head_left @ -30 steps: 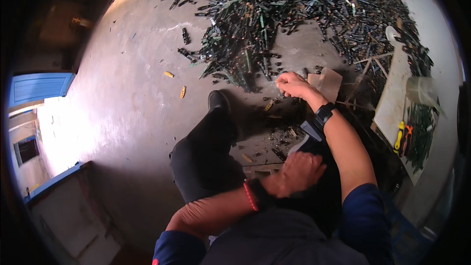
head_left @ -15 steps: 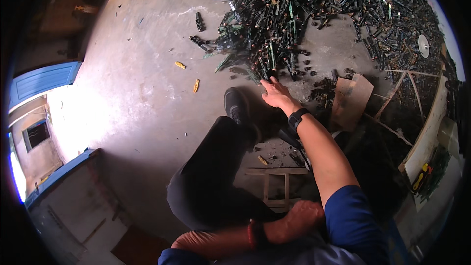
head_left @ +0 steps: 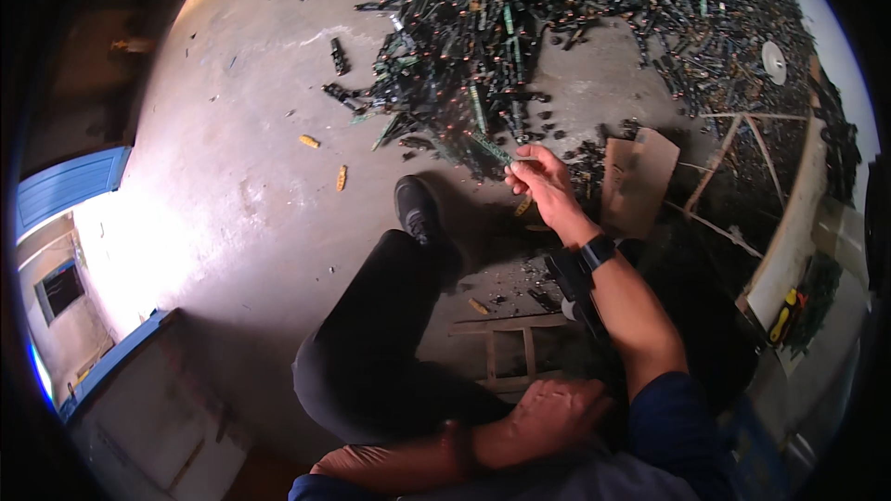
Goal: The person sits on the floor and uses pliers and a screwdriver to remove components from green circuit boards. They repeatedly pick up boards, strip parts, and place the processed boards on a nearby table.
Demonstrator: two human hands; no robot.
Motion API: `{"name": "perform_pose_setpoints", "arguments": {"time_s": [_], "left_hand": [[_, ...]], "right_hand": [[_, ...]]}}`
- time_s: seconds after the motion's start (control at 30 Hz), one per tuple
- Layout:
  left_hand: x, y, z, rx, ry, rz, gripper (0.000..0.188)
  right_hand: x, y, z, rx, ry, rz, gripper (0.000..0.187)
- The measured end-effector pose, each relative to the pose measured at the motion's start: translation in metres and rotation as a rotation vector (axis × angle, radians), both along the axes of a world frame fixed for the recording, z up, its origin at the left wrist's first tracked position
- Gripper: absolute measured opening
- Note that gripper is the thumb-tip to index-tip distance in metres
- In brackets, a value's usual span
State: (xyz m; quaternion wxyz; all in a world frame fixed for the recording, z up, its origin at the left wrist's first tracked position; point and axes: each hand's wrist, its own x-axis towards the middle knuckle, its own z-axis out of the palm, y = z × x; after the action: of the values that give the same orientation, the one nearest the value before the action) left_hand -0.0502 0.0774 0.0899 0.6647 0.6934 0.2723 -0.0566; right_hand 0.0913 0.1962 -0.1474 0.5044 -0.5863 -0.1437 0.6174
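Note:
My right hand (head_left: 546, 184), with a dark watch on its wrist, is closed in a pinch on one end of a thin green circuit-board strip (head_left: 490, 147). The strip points away to the left, over the near edge of a big heap of dark and green strips (head_left: 445, 56) with copper-coloured bits. Whether its far end touches the heap I cannot tell. Across my lap lies my left forearm, a reddish band at its wrist. My left hand (head_left: 549, 416) rests there with curled fingers, slightly blurred; nothing shows in it.
Yellow pieces (head_left: 341, 177) lie on the concrete floor (head_left: 251, 148) left of the heap. My shoe (head_left: 417, 209) is just short of it. Right of my hand are a cardboard piece (head_left: 640, 176) and wooden sticks. A low wooden frame (head_left: 509, 353) stands by my leg; a yellow-handled tool (head_left: 785, 317) lies far right.
My right hand has gone from reaching with spread fingers at the heap's edge to pinching a green strip, drawn slightly back toward me. The view has shifted; my left hand stays on my lap.

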Motion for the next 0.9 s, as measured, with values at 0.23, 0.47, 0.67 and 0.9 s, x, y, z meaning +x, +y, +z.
{"name": "perform_pose_setpoints", "arguments": {"time_s": [0.23, 0.47, 0.67, 0.9], "left_hand": [[-0.005, -0.005, -0.007, 0.227, 0.024, 0.021, 0.025], [0.000, -0.003, -0.026, 0.340, -0.003, 0.130, 0.025], [0.002, 0.016, -0.049, 0.265, -0.245, 0.076, 0.037], [-0.010, 0.023, -0.054, -0.088, -0.100, 0.027, 0.057]], "right_hand": [[0.019, -0.068, 0.106, 0.006, 0.113, 0.051, 0.020], [0.036, -0.132, 0.220, 0.055, 0.009, -0.008, 0.014], [0.056, -0.201, 0.267, 0.231, -0.123, -0.062, 0.013], [0.063, -0.246, 0.268, 0.173, -0.191, -0.065, 0.015]]}}
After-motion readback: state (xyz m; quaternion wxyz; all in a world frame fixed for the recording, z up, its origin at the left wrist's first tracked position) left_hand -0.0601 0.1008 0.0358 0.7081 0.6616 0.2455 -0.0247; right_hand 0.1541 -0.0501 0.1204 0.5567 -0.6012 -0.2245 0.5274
